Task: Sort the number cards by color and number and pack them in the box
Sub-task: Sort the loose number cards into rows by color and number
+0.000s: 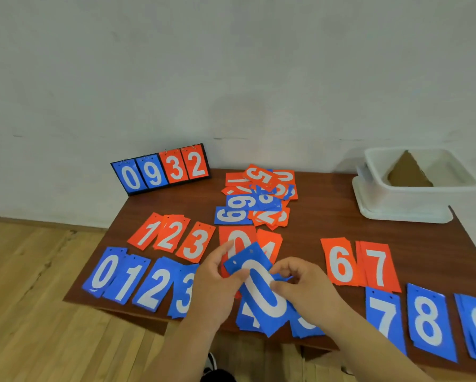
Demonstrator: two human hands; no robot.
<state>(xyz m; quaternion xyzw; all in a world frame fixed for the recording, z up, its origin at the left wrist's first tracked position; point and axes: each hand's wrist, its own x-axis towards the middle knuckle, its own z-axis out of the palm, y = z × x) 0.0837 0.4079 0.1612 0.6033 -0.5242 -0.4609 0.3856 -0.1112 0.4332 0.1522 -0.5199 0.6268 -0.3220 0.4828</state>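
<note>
Blue 0 card (259, 293), white numeral and two punched holes at its top, was tilted over the counter (314, 216) at 6 o'clock, pinched by curled fingers (231, 277) of the left hand (215, 288) and right hand (308, 290); white box (391, 199) at 2 o'clock

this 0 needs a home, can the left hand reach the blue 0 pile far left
Probably yes: the blue 0 pile lies uncovered on the left hand's side, nothing standing between; that hand grips the held 0 card.
</note>
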